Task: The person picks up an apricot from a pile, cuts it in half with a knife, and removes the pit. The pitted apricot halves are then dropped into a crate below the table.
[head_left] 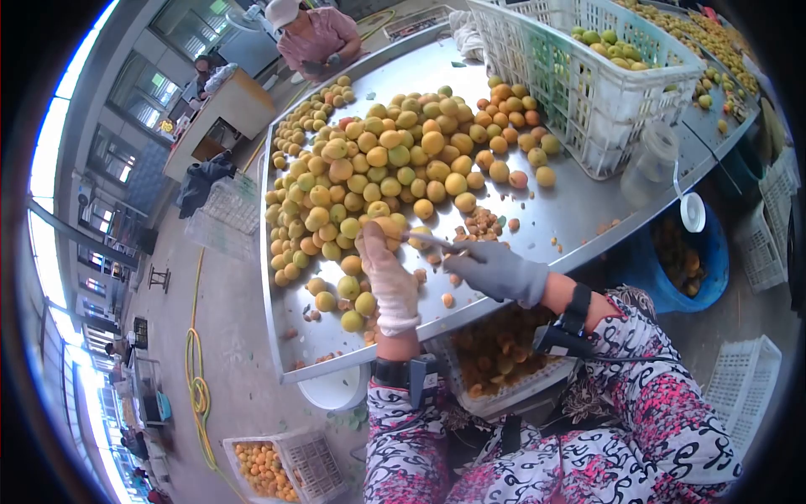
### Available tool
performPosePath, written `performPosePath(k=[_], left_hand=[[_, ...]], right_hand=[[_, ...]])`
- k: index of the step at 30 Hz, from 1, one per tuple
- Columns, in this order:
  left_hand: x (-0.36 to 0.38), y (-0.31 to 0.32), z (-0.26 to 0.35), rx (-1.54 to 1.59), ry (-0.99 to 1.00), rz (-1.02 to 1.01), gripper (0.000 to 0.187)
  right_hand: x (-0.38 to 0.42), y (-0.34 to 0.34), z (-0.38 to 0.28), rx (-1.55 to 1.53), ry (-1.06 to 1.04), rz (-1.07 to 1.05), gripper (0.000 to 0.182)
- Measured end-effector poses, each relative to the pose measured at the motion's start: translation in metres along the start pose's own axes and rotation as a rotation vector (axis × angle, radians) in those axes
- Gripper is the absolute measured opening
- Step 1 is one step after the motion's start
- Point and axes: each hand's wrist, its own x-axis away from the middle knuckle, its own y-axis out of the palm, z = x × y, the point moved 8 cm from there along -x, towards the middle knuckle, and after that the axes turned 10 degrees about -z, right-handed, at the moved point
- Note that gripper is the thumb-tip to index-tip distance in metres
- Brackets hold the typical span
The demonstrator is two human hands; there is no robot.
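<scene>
My left hand (pixel 390 281), in a whitish glove, is closed around an apricot (pixel 388 227) at the near side of a large apricot pile (pixel 369 160). In a grey glove, my right hand (pixel 499 270) grips a thin knife (pixel 431 240), whose blade points left toward the fruit in my left hand. Whether the blade touches that apricot is hard to tell. Beyond my right hand lies a heap of small brown pits (pixel 481 225). A few loose apricots and scraps are on the metal table (pixel 550 231) around my hands.
A white crate (pixel 588 101) with greenish fruit stands on the table, beside a clear plastic jar (pixel 651 164). Below the near edge are a crate of cut fruit (pixel 504 353), a blue bucket (pixel 705 269) and a white bucket (pixel 332 389). A co-worker (pixel 317 38) is at the far end.
</scene>
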Motion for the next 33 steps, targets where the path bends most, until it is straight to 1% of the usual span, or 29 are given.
performPosePath(k=[1,2,3,4,5,7,8,9,10,11,12,13,14,15,16,17,18,19,20,21,23,24,25,27,28,29,31,32,33], left_hand=[[-0.001,-0.010,-0.005,-0.207,-0.050,-0.044,0.034],[0.010,0.013,0.010,-0.249,0.034,-0.162,0.035],[0.023,0.037,0.022,-0.292,0.109,-0.283,0.037],[0.028,0.045,0.012,-0.552,0.069,-0.397,0.047],[0.044,0.065,0.033,-0.982,0.506,-0.400,0.053],[0.055,0.082,0.033,-0.988,0.633,-0.508,0.054],[0.054,0.080,0.035,-0.984,0.625,-0.473,0.049],[0.055,0.080,0.034,-0.982,0.621,-0.477,0.049],[0.051,0.076,0.029,-0.955,0.521,-0.469,0.048],[0.048,0.072,0.023,-0.926,0.421,-0.459,0.046],[0.046,0.064,0.009,-0.731,0.275,-0.430,0.039],[0.049,0.066,0.005,-0.728,0.272,-0.427,0.039],[0.047,0.064,0.001,-0.566,0.147,-0.377,0.035],[0.046,0.064,-0.003,-0.404,0.024,-0.325,0.031],[0.049,0.067,-0.001,-0.321,-0.033,-0.302,0.026],[0.044,0.065,-0.011,-0.322,-0.036,-0.303,0.026],[0.038,0.061,-0.020,-0.306,0.046,-0.284,0.028],[0.036,0.055,-0.024,-0.290,0.127,-0.262,0.030],[0.042,0.059,-0.027,0.196,-0.279,-0.183,0.039],[0.040,0.057,-0.022,0.199,-0.273,-0.183,0.039],[0.045,0.054,-0.027,0.402,-0.418,-0.207,0.048],[0.044,0.046,-0.026,0.377,-0.415,-0.194,0.050],[0.041,0.037,-0.032,0.366,-0.388,-0.218,0.049],[0.050,0.037,-0.029,0.190,-0.406,-0.223,0.045],[0.057,0.060,-0.006,0.180,-0.451,0.076,0.045],[0.049,0.037,-0.050,-0.010,-0.193,-0.098,0.049],[0.049,0.037,-0.071,0.220,-0.435,-0.011,0.048],[0.044,0.050,-0.060,0.329,-0.365,0.054,0.048],[0.043,0.047,-0.062,0.331,-0.369,0.057,0.048]], right_hand=[[0.002,-0.012,-0.005,-0.148,-0.045,0.090,0.044],[0.005,-0.020,-0.009,-0.219,-0.029,0.111,0.043],[0.008,-0.029,-0.011,-0.296,-0.006,0.136,0.043],[0.006,-0.033,-0.004,-0.349,0.072,0.157,0.044],[0.005,-0.033,-0.009,-0.329,0.012,0.125,0.046],[0.000,-0.028,-0.006,-0.207,-0.059,0.137,0.047],[-0.003,-0.025,-0.002,-0.213,-0.053,0.141,0.047],[-0.007,-0.017,0.003,-0.375,-0.049,0.080,0.048],[-0.009,-0.009,0.005,-0.532,-0.046,0.017,0.048],[-0.008,-0.006,0.004,-0.530,-0.043,0.016,0.048],[-0.004,-0.006,0.004,-0.602,-0.048,0.064,0.047],[-0.002,-0.005,0.005,-0.673,-0.053,0.113,0.045],[-0.002,-0.006,0.004,-0.745,-0.098,0.189,0.042],[-0.003,-0.003,0.004,-0.746,-0.097,0.190,0.042],[-0.001,-0.009,0.000,-0.631,-0.169,0.298,0.040],[0.004,-0.016,-0.003,-0.513,-0.239,0.406,0.038],[0.002,-0.014,0.002,-0.516,-0.237,0.407,0.038],[0.003,-0.014,0.001,-0.453,-0.306,0.432,0.036],[0.004,-0.015,-0.005,-0.386,-0.382,0.453,0.035],[0.007,-0.020,-0.011,-0.381,-0.387,0.450,0.035],[0.006,-0.016,0.001,-0.663,-0.176,0.217,0.035],[0.002,-0.019,0.009,-0.738,-0.137,0.253,0.034],[-0.001,-0.024,0.012,-0.741,-0.136,0.257,0.034],[-0.005,-0.021,0.022,-0.640,-0.078,0.176,0.032],[-0.010,-0.018,0.035,-0.615,-0.067,0.393,0.032],[-0.003,-0.017,0.040,-0.371,-0.205,0.750,0.029],[-0.015,-0.010,0.053,-0.432,-0.158,0.712,0.036],[-0.016,-0.013,0.052,-0.430,-0.152,0.715,0.036],[-0.016,-0.012,0.047,-0.451,-0.071,0.659,0.043]])
